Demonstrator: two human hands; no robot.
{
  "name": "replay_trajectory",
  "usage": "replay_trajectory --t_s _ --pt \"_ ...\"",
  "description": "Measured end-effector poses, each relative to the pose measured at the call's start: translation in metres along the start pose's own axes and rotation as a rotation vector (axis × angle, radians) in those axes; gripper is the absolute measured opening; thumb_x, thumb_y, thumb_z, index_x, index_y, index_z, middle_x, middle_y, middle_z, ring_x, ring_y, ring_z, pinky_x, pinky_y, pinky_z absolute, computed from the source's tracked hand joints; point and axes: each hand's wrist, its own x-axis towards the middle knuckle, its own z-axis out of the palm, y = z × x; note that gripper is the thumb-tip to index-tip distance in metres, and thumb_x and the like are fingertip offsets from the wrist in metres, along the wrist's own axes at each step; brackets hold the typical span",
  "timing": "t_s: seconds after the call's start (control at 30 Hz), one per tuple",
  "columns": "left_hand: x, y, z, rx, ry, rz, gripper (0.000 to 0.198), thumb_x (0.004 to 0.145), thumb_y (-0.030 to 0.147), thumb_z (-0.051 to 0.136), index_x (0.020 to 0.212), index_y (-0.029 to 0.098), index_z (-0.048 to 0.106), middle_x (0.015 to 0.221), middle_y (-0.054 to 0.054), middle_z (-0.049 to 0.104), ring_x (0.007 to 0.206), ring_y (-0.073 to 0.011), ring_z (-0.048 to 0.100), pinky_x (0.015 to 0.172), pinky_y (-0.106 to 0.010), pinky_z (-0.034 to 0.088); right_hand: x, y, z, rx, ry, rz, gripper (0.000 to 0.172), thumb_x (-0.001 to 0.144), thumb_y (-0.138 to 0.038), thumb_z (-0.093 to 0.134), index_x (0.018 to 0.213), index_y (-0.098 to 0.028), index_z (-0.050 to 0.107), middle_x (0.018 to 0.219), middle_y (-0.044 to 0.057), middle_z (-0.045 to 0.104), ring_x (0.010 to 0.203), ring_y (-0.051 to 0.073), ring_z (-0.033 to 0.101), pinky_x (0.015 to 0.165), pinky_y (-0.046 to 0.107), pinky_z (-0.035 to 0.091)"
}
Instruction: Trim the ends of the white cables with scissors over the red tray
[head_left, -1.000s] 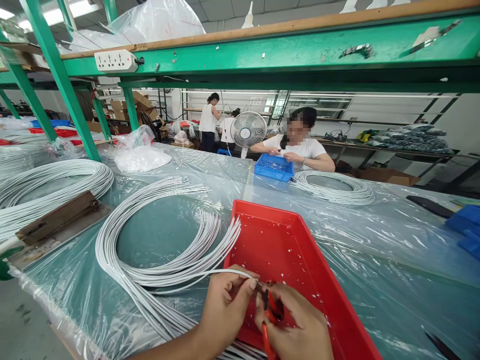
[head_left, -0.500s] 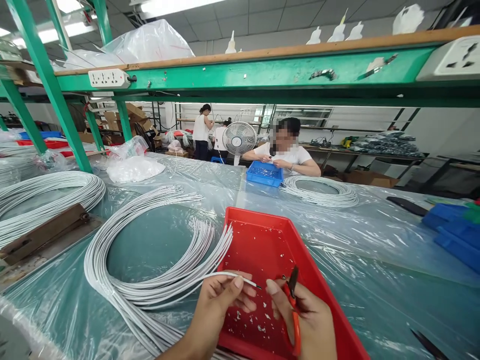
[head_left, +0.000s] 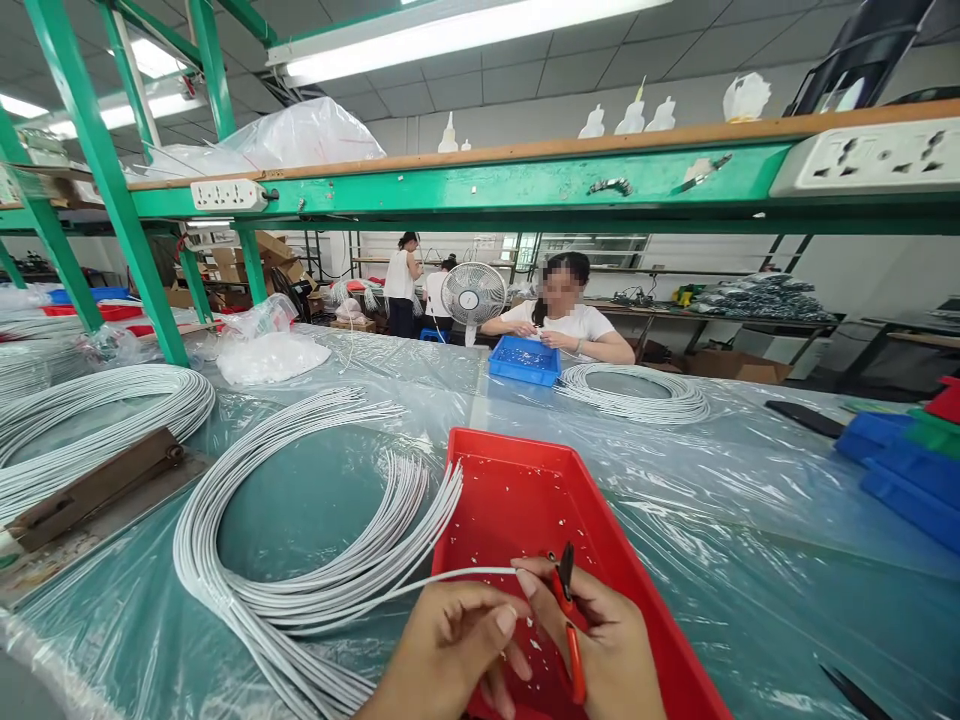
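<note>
My left hand (head_left: 450, 645) is closed in a pinch on a single white wire (head_left: 435, 578) that runs back into a looped bundle of white wires (head_left: 300, 560). My right hand (head_left: 600, 640) grips red-handled cutters (head_left: 568, 620), jaws pointing up, and its fingertips touch the wire's free end. Both hands hover over the near end of a red tray (head_left: 525, 500) strewn with small white scraps of insulation.
A person sits across the table at a blue tray (head_left: 523, 360) beside another wire coil (head_left: 637, 395). More coils (head_left: 90, 410) and a metal jig (head_left: 97, 485) lie left. Blue bins (head_left: 907, 470) stand right. A green shelf frame (head_left: 465, 190) crosses overhead; a fan (head_left: 472, 293) stands behind.
My right hand has pulled the cutters off the wire's end and swung their jaws upward. The left hand has dropped lower, and the wire's end now meets my right fingertips.
</note>
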Motion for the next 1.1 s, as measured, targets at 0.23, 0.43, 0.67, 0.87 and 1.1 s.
replay_trajectory --t_s 0.23,0.43,0.67,0.87,1.1 --pt "-0.002 0.043 -0.015 0.645 0.147 0.369 0.025 0.082 0.029 0.050 0.095 0.022 0.069 0.086 -0.007 0.070 0.078 -0.0219 0.062 0.070 -0.026 0.044 -0.002 -0.007 0.005 0.039 0.060 -0.043 0.013 0.064 -0.029 0.068 0.072 -0.019 0.071 0.050 -0.002 0.053 0.050 0.015 0.053 0.040 0.020 0.039" --pt "0.015 0.024 -0.014 0.401 0.012 0.189 0.027 0.080 0.032 0.052 0.077 0.013 0.072 0.059 -0.004 0.066 0.054 -0.0153 0.056 0.055 -0.022 0.040 0.001 -0.004 0.002 0.145 -0.123 0.082 0.017 0.066 -0.031 0.068 0.076 -0.017 0.070 0.048 -0.004 0.050 0.042 0.010 0.045 0.041 0.019 0.037" --pt "0.020 -0.002 -0.012 0.337 0.260 0.199 0.023 0.077 0.031 0.058 0.081 0.012 0.071 0.061 -0.004 0.065 0.053 -0.0125 0.052 0.053 -0.021 0.039 0.005 0.007 0.007 0.195 -0.131 0.203 0.020 0.059 -0.031 0.073 0.071 -0.015 0.070 0.048 -0.004 0.051 0.042 0.009 0.042 0.039 0.018 0.034" --pt "0.014 -0.007 -0.010 0.471 0.277 0.303 0.019 0.079 0.025 0.056 0.085 0.016 0.071 0.069 -0.004 0.069 0.060 -0.0133 0.057 0.057 -0.021 0.042 0.000 0.010 0.005 -0.050 -0.054 0.027 0.010 0.063 -0.024 0.068 0.069 -0.016 0.070 0.056 0.000 0.062 0.053 0.015 0.054 0.052 0.022 0.046" --pt "0.010 -0.009 -0.009 0.536 0.210 0.349 0.020 0.081 0.021 0.052 0.088 0.016 0.071 0.075 -0.005 0.071 0.064 -0.0141 0.061 0.059 -0.020 0.044 -0.004 0.009 0.007 -0.292 0.010 -0.213 0.009 0.070 -0.021 0.059 0.062 -0.015 0.061 0.057 0.001 0.059 0.050 0.013 0.053 0.049 0.020 0.045"
